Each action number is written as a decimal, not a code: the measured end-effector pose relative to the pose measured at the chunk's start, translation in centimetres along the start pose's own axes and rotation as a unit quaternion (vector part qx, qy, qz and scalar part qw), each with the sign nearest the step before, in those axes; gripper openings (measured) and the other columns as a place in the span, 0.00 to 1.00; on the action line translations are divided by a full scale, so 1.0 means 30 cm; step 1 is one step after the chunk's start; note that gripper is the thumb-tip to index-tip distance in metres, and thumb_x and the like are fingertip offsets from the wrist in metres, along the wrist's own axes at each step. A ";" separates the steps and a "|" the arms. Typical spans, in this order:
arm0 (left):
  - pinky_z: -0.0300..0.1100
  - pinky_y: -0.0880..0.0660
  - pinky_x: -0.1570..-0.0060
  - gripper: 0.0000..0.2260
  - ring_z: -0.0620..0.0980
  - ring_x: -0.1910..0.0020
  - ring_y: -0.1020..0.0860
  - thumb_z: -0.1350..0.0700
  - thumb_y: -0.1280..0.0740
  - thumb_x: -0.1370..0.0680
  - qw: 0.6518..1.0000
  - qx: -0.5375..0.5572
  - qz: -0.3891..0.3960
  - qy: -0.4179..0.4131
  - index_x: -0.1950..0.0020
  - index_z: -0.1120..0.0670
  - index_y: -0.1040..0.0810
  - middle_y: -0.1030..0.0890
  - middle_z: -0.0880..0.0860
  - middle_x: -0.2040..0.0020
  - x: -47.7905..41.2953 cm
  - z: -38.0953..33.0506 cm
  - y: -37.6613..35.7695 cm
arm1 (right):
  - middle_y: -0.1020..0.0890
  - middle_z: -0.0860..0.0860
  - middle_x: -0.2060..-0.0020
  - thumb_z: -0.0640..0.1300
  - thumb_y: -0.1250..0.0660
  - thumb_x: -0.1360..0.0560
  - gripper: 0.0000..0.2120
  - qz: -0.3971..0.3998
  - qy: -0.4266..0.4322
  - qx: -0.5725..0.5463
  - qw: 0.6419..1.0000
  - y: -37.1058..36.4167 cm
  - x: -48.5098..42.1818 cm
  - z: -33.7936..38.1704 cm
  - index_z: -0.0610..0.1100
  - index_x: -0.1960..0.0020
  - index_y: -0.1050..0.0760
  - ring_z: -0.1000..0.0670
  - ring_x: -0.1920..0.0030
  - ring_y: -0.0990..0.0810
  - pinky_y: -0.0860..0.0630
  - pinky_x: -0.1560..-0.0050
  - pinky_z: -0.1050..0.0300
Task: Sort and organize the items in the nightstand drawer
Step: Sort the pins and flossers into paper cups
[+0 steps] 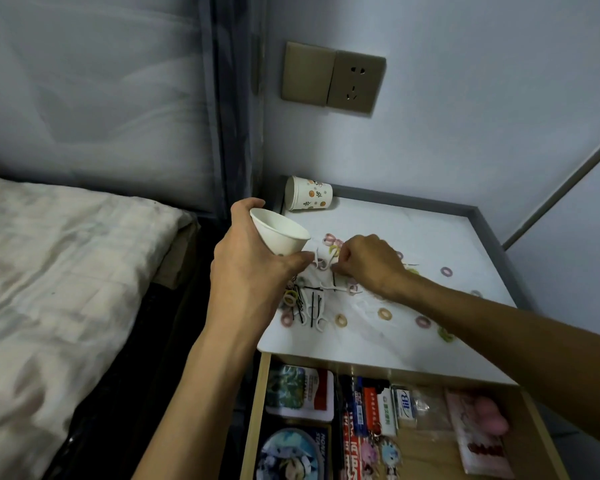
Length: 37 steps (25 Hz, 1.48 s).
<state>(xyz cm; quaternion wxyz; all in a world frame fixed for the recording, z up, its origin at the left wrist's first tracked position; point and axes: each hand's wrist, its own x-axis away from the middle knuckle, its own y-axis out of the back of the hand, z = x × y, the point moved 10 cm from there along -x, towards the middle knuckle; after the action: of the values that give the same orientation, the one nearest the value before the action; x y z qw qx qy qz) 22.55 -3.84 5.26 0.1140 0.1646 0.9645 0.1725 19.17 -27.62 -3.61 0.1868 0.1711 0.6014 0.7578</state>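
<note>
The left hand (246,268) grips a white paper cup (279,237), fingers curled round it, and holds it tilted above the left edge of the table (413,237). The right hand (369,263) is in the middle of the table with its fingers curled down into a scatter of hair ties (384,313) and floss picks (317,315); whether it pinches one cannot be told. A second, patterned cup (309,193) lies on its side at the far left corner. Below the near edge, the drawer (257,410) stands open, with cards, lighters and keychains lying inside.
</note>
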 end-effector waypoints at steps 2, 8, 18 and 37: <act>0.34 0.29 0.59 0.36 0.48 0.50 0.24 0.52 0.19 0.36 1.000 0.000 0.000 -0.002 0.32 0.48 0.33 0.22 0.49 0.44 0.005 -0.004 -0.005 | 0.21 0.48 0.66 0.54 0.27 0.30 0.13 0.014 -0.015 0.038 0.999 -0.025 0.018 0.003 0.44 0.58 0.19 0.45 0.62 0.20 0.31 0.65 0.58; 0.53 0.19 0.54 0.37 0.50 0.50 0.22 0.50 0.19 0.37 1.000 0.007 -0.014 0.006 0.33 0.47 0.32 0.22 0.49 0.45 0.002 0.001 0.017 | 0.19 0.44 0.51 0.38 0.35 0.25 0.04 0.026 -0.037 0.127 0.991 0.005 0.007 0.006 0.44 0.52 0.27 0.41 0.49 0.20 0.33 0.56 0.55; 0.54 0.19 0.53 0.37 0.50 0.50 0.22 0.51 0.19 0.37 1.000 0.013 -0.014 0.013 0.33 0.46 0.33 0.22 0.49 0.46 0.000 0.005 0.027 | 0.19 0.50 0.53 0.46 0.25 0.29 0.09 0.000 0.033 0.051 0.998 0.021 0.018 0.005 0.48 0.52 0.22 0.47 0.54 0.22 0.36 0.60 0.58; 0.55 0.19 0.53 0.37 0.50 0.50 0.22 0.50 0.19 0.38 1.000 0.011 -0.017 0.019 0.33 0.46 0.32 0.22 0.49 0.47 -0.003 0.013 0.034 | 0.17 0.45 0.59 0.46 0.30 0.25 0.07 -0.028 0.000 0.049 0.998 -0.014 0.024 0.009 0.43 0.56 0.18 0.43 0.57 0.18 0.27 0.60 0.55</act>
<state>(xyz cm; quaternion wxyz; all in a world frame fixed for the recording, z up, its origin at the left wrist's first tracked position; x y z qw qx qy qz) 23.02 -2.86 5.31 0.0971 0.1466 0.9708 0.1629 18.69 -26.95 -3.93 0.1989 0.1630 0.6425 0.7218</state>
